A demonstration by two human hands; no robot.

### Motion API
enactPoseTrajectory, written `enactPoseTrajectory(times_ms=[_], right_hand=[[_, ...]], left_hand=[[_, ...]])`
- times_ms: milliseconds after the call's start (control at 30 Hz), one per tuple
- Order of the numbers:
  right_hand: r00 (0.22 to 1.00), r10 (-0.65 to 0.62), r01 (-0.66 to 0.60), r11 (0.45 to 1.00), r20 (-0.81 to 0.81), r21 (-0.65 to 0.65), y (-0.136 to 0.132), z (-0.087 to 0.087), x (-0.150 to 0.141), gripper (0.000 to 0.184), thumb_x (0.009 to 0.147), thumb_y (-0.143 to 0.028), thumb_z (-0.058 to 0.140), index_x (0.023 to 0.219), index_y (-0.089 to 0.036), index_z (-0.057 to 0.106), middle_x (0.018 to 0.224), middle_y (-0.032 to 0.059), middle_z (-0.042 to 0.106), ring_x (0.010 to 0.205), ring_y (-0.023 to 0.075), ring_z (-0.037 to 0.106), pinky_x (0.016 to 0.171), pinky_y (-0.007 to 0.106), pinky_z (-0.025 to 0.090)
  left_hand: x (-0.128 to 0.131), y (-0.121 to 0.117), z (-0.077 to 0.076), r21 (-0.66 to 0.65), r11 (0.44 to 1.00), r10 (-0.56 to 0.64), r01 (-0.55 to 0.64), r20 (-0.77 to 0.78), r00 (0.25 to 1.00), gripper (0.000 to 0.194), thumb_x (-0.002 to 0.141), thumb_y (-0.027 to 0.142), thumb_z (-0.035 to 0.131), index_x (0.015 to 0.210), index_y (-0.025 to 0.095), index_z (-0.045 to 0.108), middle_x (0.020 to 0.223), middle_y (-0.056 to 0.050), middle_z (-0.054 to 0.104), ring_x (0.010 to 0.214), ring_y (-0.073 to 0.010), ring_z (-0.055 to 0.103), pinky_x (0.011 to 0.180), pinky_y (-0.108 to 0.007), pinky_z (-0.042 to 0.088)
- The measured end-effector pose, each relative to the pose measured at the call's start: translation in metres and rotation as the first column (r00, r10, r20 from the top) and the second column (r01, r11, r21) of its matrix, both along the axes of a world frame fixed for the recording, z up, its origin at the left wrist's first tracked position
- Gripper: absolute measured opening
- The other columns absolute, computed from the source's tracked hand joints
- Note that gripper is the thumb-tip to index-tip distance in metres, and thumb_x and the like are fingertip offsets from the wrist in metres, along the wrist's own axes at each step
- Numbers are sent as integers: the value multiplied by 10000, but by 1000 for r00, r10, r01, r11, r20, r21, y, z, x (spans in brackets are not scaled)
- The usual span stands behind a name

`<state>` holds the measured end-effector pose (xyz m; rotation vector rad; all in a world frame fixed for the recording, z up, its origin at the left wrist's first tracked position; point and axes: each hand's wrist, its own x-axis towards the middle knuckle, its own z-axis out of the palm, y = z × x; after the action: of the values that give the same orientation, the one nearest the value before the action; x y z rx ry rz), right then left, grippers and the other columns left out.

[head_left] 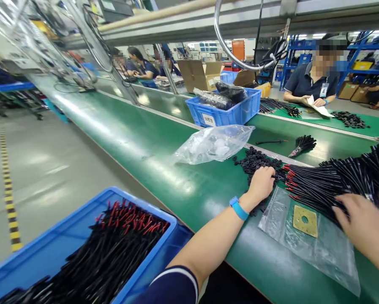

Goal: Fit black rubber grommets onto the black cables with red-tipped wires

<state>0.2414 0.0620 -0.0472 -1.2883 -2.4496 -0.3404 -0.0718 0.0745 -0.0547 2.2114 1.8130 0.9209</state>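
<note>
Two hands out over the green bench (151,160), and you've got them on different stuff. Your left hand (263,180) is down at the near edge of that heap of small black parts (255,160), fingers curled under, so I can't tell if you're pinching one. Your right hand (360,217) is on the near side of the black cables (320,179), thumb and forefinger looking parted, but no way to tell whether a cable is caught between them.

Thing that matters imo: the cables lie lengthwise roughly left to right between your hands, red tips pointing left. So your left is nearer the tips, just beside them, while your right is further along the black lengths. The yellow plate (311,229) sits on the clear bag (331,257), closer to you.
</note>
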Motion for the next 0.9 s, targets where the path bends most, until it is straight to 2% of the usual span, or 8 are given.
enactPoseTrajectory(times_ms=[133,300,400,500,600,667,767,900], right_hand=[[979,65,-74,997,194,39,29,-12,-64,181,858,-230,485,1001,-150,561,981,122,578,852,257,525,722,358,420],[962,88,-104,993,259,48,43,-23,-67,42,825,-200,514,822,-181,552,796,89,544,775,252,488,673,350,382],[986,93,-89,995,141,-33,39,-15,-67,68,827,-197,492,792,-189,549,773,86,559,768,244,497,683,349,377],[990,-4,-26,977,-141,-211,38,-3,-70,95,823,-241,488,776,-202,560,758,66,595,749,227,537,688,340,401],[959,-126,55,961,-255,-270,38,10,-64,183,868,-263,418,944,-204,574,831,48,641,729,191,589,684,314,448],[939,-163,80,960,-303,-268,32,21,-56,287,892,-254,374,1112,-196,549,917,53,654,774,175,615,717,300,472],[931,-99,-4,960,-352,-279,8,35,-44,387,899,-233,366,1248,-193,528,995,63,645,886,178,618,798,308,479],[969,-20,-77,924,-248,-374,-34,27,-38,357,920,-217,366,1204,-208,582,963,60,640,882,179,619,789,315,495]], left_hand=[[4,-5,-3,22,995,-102,100,78,992,248,848,78,468,1050,181,570,972,-41,585,900,-156,566,836,-267,473],[11,-7,-6,47,985,-171,166,173,970,238,826,72,478,980,185,619,958,-37,588,902,-147,584,823,-245,486],[14,-7,-5,49,982,-187,181,246,951,203,794,76,518,926,177,634,914,-38,597,884,-164,584,817,-268,486],[15,-6,-2,44,979,-202,198,332,922,198,789,84,531,926,177,638,906,-42,622,887,-177,586,852,-302,471],[16,-5,0,24,982,-178,186,432,884,277,790,75,512,1037,162,603,926,-53,639,846,-175,596,832,-324,477],[17,-6,1,-1,982,-165,191,494,853,296,797,76,493,1069,154,581,888,-44,639,769,-157,603,764,-306,495],[23,-9,4,-31,972,-176,234,565,806,255,817,110,491,1046,152,594,859,-33,623,736,-139,610,702,-269,505],[35,-22,11,-57,956,-188,289,638,747,225,790,160,558,991,175,660,937,-47,584,792,-141,583,670,-246,501]])
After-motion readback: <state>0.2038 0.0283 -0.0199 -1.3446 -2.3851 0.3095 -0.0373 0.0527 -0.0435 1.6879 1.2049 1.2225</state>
